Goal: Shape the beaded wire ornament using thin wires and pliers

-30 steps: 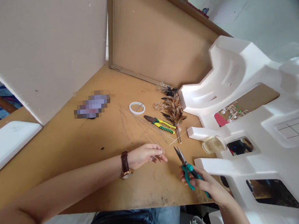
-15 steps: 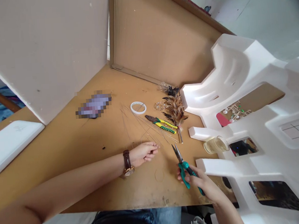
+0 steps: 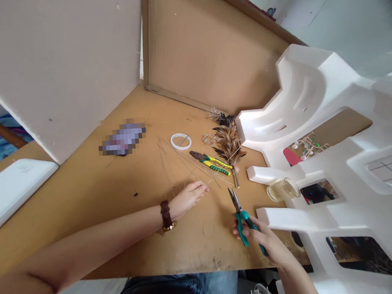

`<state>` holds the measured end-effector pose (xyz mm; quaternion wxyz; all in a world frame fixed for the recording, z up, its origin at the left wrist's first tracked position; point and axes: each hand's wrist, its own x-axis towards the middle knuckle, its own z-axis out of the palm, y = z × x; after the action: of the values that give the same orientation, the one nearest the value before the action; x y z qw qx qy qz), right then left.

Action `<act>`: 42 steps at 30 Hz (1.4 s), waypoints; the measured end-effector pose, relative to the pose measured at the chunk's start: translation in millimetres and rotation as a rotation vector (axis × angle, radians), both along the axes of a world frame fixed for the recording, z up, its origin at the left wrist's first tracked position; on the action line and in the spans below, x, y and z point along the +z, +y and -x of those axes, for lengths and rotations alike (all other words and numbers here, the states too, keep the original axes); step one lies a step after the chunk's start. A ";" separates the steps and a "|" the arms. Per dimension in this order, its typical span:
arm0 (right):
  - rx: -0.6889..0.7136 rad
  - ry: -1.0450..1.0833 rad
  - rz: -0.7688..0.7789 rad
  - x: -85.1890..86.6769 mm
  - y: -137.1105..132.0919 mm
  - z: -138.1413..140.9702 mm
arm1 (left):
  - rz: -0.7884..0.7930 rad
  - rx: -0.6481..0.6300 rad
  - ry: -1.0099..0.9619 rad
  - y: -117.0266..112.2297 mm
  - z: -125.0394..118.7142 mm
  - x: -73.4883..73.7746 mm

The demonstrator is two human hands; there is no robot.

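My right hand is wrapped round the handles of teal-and-black needle-nose pliers, their narrow jaws slightly parted and pointing away from me. Left of them, my left hand, below a brown watch strap, is closed in a pinch. From its fingertips a thin wire slants up to the right, across the yellow-and-green combination pliers. More loose wires lie on the table beyond the left hand. Between the hands and nearer to me rests a thin wire ring.
A white tape roll, a brown feather bundle on a stick and a pixelated phone-like object lie farther back. A glass jar stands by the white foam packing at right. A white flat box is at left.
My left hand has turned over, its back now more upward, and the wire from its fingertips now shows slanting to the right. The right hand and needle-nose pliers have barely moved.
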<state>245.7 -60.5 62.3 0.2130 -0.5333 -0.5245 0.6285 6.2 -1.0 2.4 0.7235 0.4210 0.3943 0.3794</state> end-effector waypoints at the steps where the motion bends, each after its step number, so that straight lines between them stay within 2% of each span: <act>1: -0.004 0.000 -0.001 0.0 -0.2 -0.2 | -0.011 0.001 -0.013 0.0 -0.3 0.2; 6: -0.028 -0.004 -0.020 -1.4 -1.8 -1.0 | -0.144 0.009 -0.148 3.8 0.0 -1.3; 8: -0.038 -0.012 -0.029 -0.6 -2.5 -0.5 | -0.179 -0.006 -0.147 6.1 1.1 -3.3; 10: -0.043 -0.018 -0.035 0.8 -3.1 0.2 | -0.255 0.004 -0.075 8.0 2.1 -5.3; 14: -0.055 0.003 -0.034 1.4 -3.6 0.0 | -0.537 0.114 0.144 8.9 4.0 -7.6; 16: -0.068 0.005 -0.038 -0.3 -3.4 -1.2 | -0.630 0.140 0.237 8.1 4.7 -8.6; 22: -0.066 -0.007 -0.050 -3.7 -3.2 -4.8 | -0.696 0.090 0.455 7.5 5.9 -14.6; 26: -0.068 0.006 -0.056 -4.1 -4.1 -5.2 | -0.695 0.112 0.474 9.5 6.3 -16.5; 29: -0.064 -0.021 -0.062 -3.6 -4.8 -4.5 | -0.660 0.118 0.431 10.6 4.9 -16.4; 31: -0.042 -0.080 -0.065 -1.9 -5.3 -3.9 | -0.539 0.099 0.321 10.4 3.0 -14.7; 35: 0.049 -0.148 -0.079 5.7 -6.4 -3.4 | -0.151 -0.139 0.004 5.4 0.0 -2.9; 37: 0.077 -0.145 -0.071 11.0 -6.2 -3.2 | -0.039 -0.245 -0.073 0.9 0.3 6.1; 42: 0.134 -0.120 -0.014 22.8 -0.9 -1.5 | 0.012 -0.341 -0.144 -10.1 2.5 22.4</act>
<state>247.3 -61.4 85.1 0.1422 -0.5322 -0.5754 0.6045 3.8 -11.1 24.8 0.8061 0.4493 0.2668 0.2779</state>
